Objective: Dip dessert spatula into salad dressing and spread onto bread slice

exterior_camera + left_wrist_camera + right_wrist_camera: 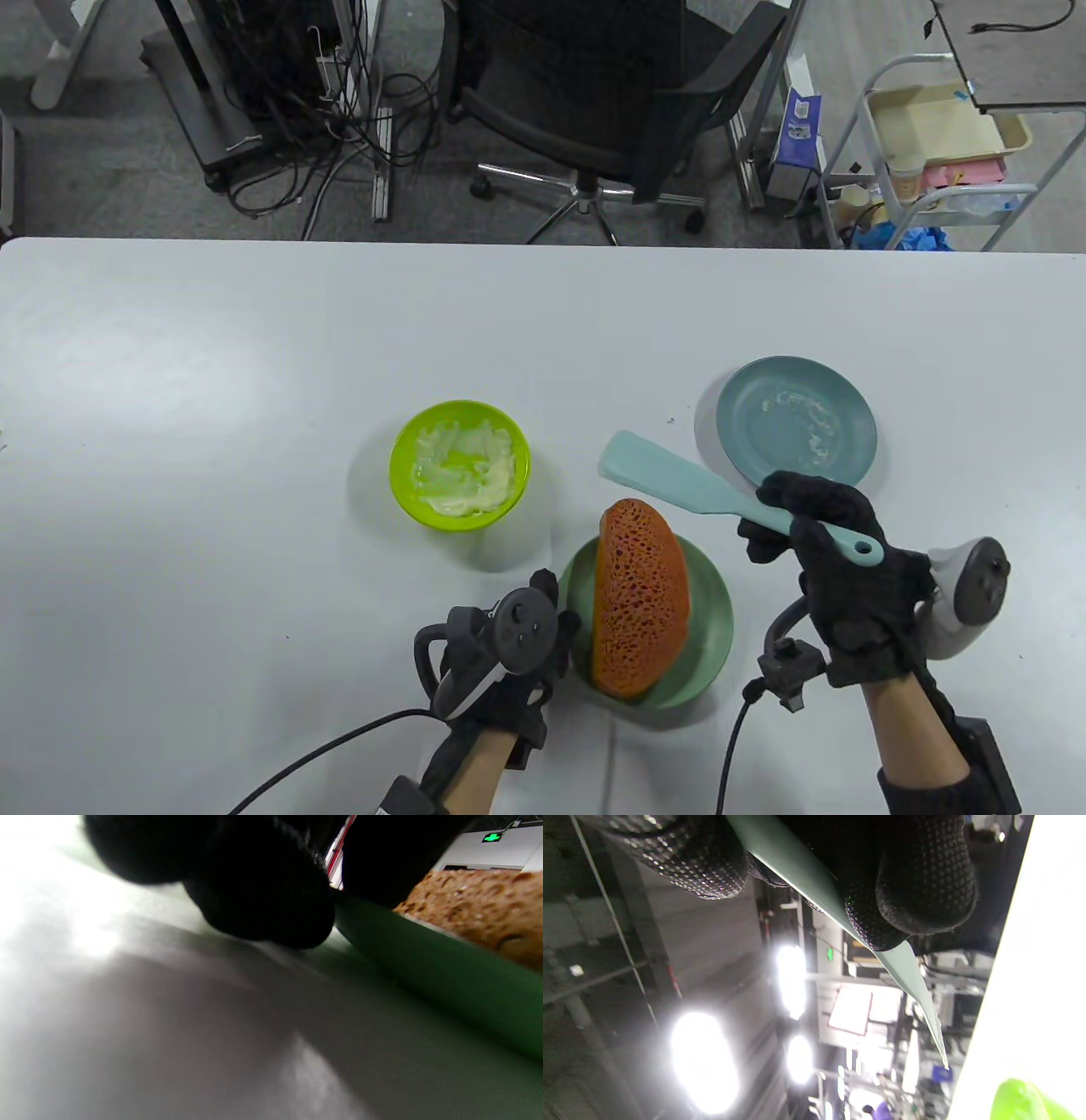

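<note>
Right hand: the right hand [836,556] grips the handle of the pale teal silicone dessert spatula [679,486], fingers [925,878] wrapped round it; the blade points up and left, raised off the white table [212,382]
Spatula blade: it sits above the gap between the bread and the blue plate, and looks clean, though the wrist view is too dark to be sure
Left hand: the left hand [509,654] rests at the left rim of the round green plate [708,594], fingers [263,891] down by the rim; whether they grasp it I cannot tell
Bread: the orange-brown porous bread slice [640,594] lies on the green plate
Dressing: creamy white salad dressing [467,475] fills the lime-green round bowl [407,441], left of the bread
Other plate: a round blue-grey plate [738,399] with white smears, just beyond the right hand
</note>
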`<state>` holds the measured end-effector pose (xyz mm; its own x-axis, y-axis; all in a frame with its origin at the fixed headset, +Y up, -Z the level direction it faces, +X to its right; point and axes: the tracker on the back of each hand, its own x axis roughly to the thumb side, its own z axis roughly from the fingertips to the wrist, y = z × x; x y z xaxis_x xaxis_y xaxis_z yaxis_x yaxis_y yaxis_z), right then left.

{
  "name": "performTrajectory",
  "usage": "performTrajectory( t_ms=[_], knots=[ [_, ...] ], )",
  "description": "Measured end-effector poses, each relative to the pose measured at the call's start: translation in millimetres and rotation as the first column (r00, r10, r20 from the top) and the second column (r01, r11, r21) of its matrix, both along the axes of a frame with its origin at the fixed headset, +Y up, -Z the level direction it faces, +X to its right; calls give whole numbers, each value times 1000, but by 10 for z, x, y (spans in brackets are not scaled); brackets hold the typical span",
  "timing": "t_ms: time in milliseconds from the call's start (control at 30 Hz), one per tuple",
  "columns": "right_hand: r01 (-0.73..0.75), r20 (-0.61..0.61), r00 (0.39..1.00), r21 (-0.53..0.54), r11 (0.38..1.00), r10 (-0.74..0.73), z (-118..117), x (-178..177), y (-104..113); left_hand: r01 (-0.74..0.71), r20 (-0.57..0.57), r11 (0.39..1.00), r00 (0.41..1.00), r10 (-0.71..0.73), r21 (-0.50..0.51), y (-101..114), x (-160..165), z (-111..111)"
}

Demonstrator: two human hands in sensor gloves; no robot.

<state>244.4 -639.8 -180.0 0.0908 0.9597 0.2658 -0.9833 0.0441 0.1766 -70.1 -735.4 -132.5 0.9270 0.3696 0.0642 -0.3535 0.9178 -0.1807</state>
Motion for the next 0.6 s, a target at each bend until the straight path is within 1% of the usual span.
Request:
performTrajectory(
  t_ms=[33,333,400,533,600],
  knots=[
    [-23,-20,1000,-23,999,23,-65,-82,38,-1,-9,1000,1000,1,-5,-2,-5,-5],
    [-187,-131,975,-47,981,180,-421,-716,180,-56,-26,998,998,55,-29,-22,-40,-9],
    [-220,-149,966,-59,974,210,-516,-851,206,-63,-27,997,998,62,-50,-25,-40,-5],
    [-272,-164,952,-78,959,257,-675,-1051,248,-64,-36,997,997,62,-52,-19,-41,1],
    [-295,-140,949,-74,953,283,-767,-1157,257,-73,-43,995,997,71,-68,-29,-50,-5]
  ],
)
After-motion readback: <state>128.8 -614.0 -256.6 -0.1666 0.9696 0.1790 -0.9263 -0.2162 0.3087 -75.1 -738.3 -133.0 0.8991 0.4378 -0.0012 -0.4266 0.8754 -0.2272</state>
